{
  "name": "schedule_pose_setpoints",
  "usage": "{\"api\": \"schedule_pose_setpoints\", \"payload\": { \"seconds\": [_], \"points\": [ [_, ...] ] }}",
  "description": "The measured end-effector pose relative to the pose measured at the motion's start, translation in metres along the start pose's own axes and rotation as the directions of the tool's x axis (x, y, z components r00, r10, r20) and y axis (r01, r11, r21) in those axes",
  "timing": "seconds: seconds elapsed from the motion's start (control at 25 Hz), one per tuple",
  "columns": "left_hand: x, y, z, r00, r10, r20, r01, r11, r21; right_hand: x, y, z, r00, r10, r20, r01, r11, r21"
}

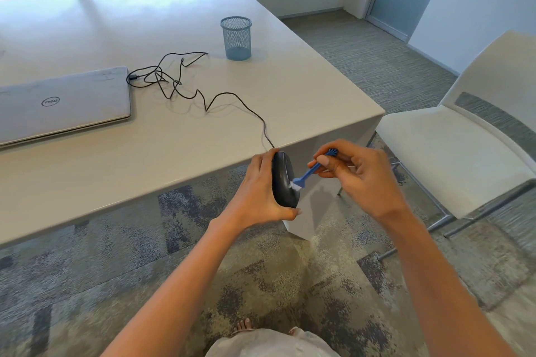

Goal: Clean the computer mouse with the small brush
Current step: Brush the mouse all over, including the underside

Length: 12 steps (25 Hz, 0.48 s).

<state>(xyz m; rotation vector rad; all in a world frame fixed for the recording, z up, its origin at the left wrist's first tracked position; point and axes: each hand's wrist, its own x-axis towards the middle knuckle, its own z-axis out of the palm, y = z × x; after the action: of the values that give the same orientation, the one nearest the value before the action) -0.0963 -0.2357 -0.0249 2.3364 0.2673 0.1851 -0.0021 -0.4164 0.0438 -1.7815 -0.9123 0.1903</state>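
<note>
Left hand (256,191) grips mouse (284,182); right hand (359,177) pinches brush (311,169).

the scene is evenly and brightly lit by soft, cool daylight. a pale sheen is spread across the far part of the worktop (121,11). faint shadows are cast under the cable (203,95). straight edges are bowed by wide-angle distortion toward the borders.
</note>
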Motion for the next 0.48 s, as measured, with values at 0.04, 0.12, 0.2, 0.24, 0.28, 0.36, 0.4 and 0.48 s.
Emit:
{"api": "schedule_pose_setpoints", "payload": {
  "seconds": [0.04, 0.12, 0.2, 0.24, 0.28, 0.36, 0.4, 0.48],
  "points": [
    [0.0, 0.001, 0.0, 1.0, 0.0, -0.001, 0.0, 1.0, -0.003, 0.001, -0.002, -0.003, 1.0, 0.006, -0.003, -0.006, 1.0, 0.025],
    [0.001, 0.003, 0.0, 1.0, 0.005, -0.009, -0.005, 1.0, -0.002, 0.003, -0.006, -0.004, 0.999, 0.005, -0.047, -0.002, 0.998, 0.07],
    [0.002, 0.004, 0.001, 1.0, 0.01, -0.016, -0.01, 1.0, 0.002, 0.003, -0.006, 0.002, 0.997, 0.024, -0.076, -0.017, 0.996, 0.091],
    [0.002, 0.005, 0.001, 1.0, 0.015, -0.017, -0.015, 1.0, 0.004, 0.003, -0.005, 0.006, 0.995, 0.036, -0.093, -0.029, 0.997, 0.078],
    [0.003, 0.005, 0.001, 1.0, 0.02, -0.016, -0.02, 1.0, 0.008, 0.002, -0.003, 0.01, 0.992, 0.048, -0.117, -0.041, 0.998, 0.057],
    [0.002, 0.003, 0.002, 1.0, 0.02, -0.018, -0.02, 1.0, 0.005, 0.002, 0.001, 0.012, 0.984, 0.059, -0.171, -0.056, 0.998, 0.024],
    [0.0, 0.003, 0.002, 1.0, 0.017, -0.026, -0.018, 1.0, -0.003, 0.002, 0.001, 0.012, 0.98, 0.059, -0.19, -0.058, 0.998, 0.012],
    [-0.002, 0.002, 0.002, 0.998, 0.017, -0.055, -0.019, 0.999, -0.028, 0.003, 0.001, 0.011, 0.976, 0.055, -0.209, -0.058, 0.998, -0.008]
  ]
}}
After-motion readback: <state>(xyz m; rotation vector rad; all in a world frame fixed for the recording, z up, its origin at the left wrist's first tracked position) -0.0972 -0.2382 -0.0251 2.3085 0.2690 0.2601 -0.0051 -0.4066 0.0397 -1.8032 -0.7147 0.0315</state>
